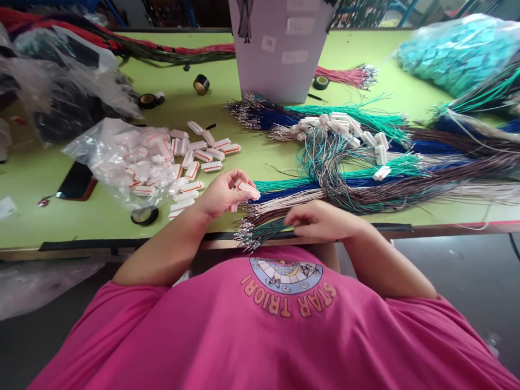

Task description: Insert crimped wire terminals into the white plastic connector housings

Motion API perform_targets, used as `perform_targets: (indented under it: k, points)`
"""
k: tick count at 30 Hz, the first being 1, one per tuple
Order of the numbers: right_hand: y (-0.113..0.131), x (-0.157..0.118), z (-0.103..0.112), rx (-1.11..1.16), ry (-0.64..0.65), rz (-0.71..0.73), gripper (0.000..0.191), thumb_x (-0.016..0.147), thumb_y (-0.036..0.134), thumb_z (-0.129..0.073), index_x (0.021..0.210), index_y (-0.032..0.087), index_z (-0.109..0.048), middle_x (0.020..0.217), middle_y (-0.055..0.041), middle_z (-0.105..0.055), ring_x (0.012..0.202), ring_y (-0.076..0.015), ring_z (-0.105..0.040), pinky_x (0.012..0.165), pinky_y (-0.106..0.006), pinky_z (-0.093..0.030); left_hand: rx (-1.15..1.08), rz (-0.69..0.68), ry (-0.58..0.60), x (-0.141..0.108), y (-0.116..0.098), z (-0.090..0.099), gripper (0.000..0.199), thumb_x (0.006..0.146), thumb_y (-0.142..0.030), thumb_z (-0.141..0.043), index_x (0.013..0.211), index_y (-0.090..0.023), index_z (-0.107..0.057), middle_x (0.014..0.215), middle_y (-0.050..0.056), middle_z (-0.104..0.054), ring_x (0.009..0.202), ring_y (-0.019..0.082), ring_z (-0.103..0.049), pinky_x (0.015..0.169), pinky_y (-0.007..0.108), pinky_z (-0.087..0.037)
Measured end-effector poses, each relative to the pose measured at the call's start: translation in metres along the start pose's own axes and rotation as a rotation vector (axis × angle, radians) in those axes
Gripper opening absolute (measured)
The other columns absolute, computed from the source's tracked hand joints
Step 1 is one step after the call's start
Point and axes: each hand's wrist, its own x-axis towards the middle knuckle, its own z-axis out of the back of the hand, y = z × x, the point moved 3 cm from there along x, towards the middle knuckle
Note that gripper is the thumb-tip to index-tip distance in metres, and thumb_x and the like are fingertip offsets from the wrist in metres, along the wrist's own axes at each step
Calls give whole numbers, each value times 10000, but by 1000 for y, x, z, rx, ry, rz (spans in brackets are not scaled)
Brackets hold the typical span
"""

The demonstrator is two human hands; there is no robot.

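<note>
My left hand [225,192] is closed on a white connector housing [247,189] with an orange stripe, held between thumb and fingers; a second white piece shows below the palm. My right hand [320,219] hovers over or rests on the brown and green wires [268,230] near the table's front edge; its fingers are curled, and what they hold, if anything, is hidden. White, blue and brown wire bundles [284,201] lie between the hands, metal-tipped ends to the left. More white housings [211,166] are scattered left of them beside an open plastic bag [122,157].
Wired housings [341,127] lie on wires behind my right hand. A grey box [280,54] stands at the back. Tape rolls [201,84], a dark phone [77,181], a bag of turquoise parts [463,54] and a bag of dark parts [69,92] surround the work area.
</note>
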Motion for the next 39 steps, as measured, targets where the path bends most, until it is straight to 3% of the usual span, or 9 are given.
perform_targets:
  k: [2, 6, 8, 12, 15, 22, 28, 34, 39]
  points:
    - [19, 22, -21, -178, 133, 114, 293, 846, 177, -582, 1103, 193, -724, 815, 1, -714, 677, -120, -576, 661, -258, -427, -49, 19, -19, 0, 1, -2, 463, 593, -238, -875, 763, -192, -446, 802, -35, -649, 402, 18, -468, 310, 166, -291]
    - [38, 58, -45, -333, 256, 249, 217, 883, 141, -556, 989, 170, -743, 856, -46, -734, 701, -131, -568, 700, -273, -423, -106, 75, -69, 1, 6, -1, 453, 621, -261, -871, 770, -204, -447, 583, -97, -536, 348, 27, -413, 324, 167, -251]
    - [35, 70, -42, -200, 172, 266, 218, 892, 132, -532, 942, 162, -742, 854, -40, -729, 712, -119, -567, 723, -262, -428, -132, 60, -73, 2, 7, 0, 445, 639, -311, -872, 781, -200, -465, 575, -81, -556, 377, 41, -445, 354, 172, -273]
    - [9, 80, -18, 135, -326, 126, 170, 856, 158, -537, 830, 136, -704, 717, 6, -643, 651, -88, -510, 670, -232, -400, -215, 32, -40, 5, 8, -2, 453, 635, -367, -907, 851, -163, -565, 631, -55, -595, 486, 52, -524, 447, 170, -363]
    - [-4, 79, -11, 229, -517, 63, 163, 842, 211, -554, 827, 139, -699, 653, 34, -579, 605, -77, -443, 609, -227, -353, -256, 62, 34, 6, 9, -5, 513, 590, -318, -945, 963, -127, -649, 772, -4, -684, 610, 67, -604, 549, 174, -446]
    - [-4, 69, -8, 60, -606, 17, 225, 882, 313, -568, 817, 149, -710, 581, 43, -534, 546, -77, -395, 578, -246, -307, -227, 176, 142, 0, 16, -2, 783, 764, -391, -845, 1449, -205, -513, 890, 31, -726, 582, 120, -662, 426, 191, -421]
    - [-3, 66, -12, -225, -616, 66, 294, 944, 299, -482, 768, 154, -667, 666, -21, -625, 605, -98, -465, 629, -264, -329, -212, 138, 163, -1, 13, 0, 703, 767, -317, -831, 1403, -197, -556, 978, 50, -704, 697, 151, -716, 443, 177, -436]
    - [-3, 66, -17, -430, -586, 58, 363, 986, 297, -409, 791, 152, -678, 740, -78, -700, 630, -125, -520, 641, -282, -329, -180, 137, 170, 0, 13, 0, 800, 727, -287, -845, 1452, -161, -530, 949, 32, -682, 604, 96, -623, 430, 195, -431]
    - [-4, 70, -20, -458, -508, -5, 311, 988, 280, -421, 891, 151, -687, 771, -80, -709, 640, -141, -531, 644, -286, -324, -107, 116, 110, 1, 15, -3, 752, 658, -245, -880, 1341, -138, -585, 841, -1, -663, 579, 85, -602, 421, 177, -424]
